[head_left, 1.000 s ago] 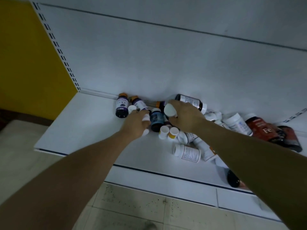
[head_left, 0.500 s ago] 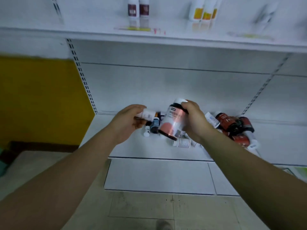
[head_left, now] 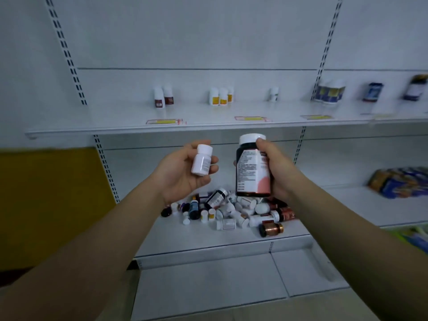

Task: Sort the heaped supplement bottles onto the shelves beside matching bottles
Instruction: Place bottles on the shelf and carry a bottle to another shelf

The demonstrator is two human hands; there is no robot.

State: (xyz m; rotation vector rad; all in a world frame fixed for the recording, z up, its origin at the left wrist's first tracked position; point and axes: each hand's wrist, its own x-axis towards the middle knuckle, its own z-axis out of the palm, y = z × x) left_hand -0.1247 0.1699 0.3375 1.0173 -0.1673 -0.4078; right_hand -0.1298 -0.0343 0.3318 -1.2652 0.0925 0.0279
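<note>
Left hand (head_left: pixel 183 172), palm up, curled around a small white bottle (head_left: pixel 201 160) with a white cap, thumb behind the cap and fingertips wrapped over the far side of the body. Right hand (head_left: pixel 275 170) gripping a large dark bottle (head_left: pixel 251 167) upright, white cap on top, white and pink label turned toward the camera, thumb near the cap and fingers round the back. Both bottles held up in the air side by side, apart from each other, in front of and above the lower shelf (head_left: pixel 208 239).

On that lower shelf, toward its back edge and under the two hands, a heap of bottles (head_left: pixel 229 212): mostly white ones lying on their sides, some dark ones among them, a few small ones standing at the left of the heap, and a copper-coloured bottle (head_left: pixel 270 229) lying at the front right of the heap, nearest the shelf's front edge.

On the upper shelf (head_left: pixel 115 126), along the back, standing groups well apart: two white bottles with dark red labels (head_left: pixel 163 97) toward the left, three white bottles with yellow labels (head_left: pixel 221 96) near the middle, one small white bottle (head_left: pixel 274 94) further right, then blurred blue-labelled bottles (head_left: pixel 330 92) toward the right end. Price tags (head_left: pixel 165 121) along the upper shelf's front edge. Blurred blue and orange packets (head_left: pixel 398 181) on a shelf at the far right.
</note>
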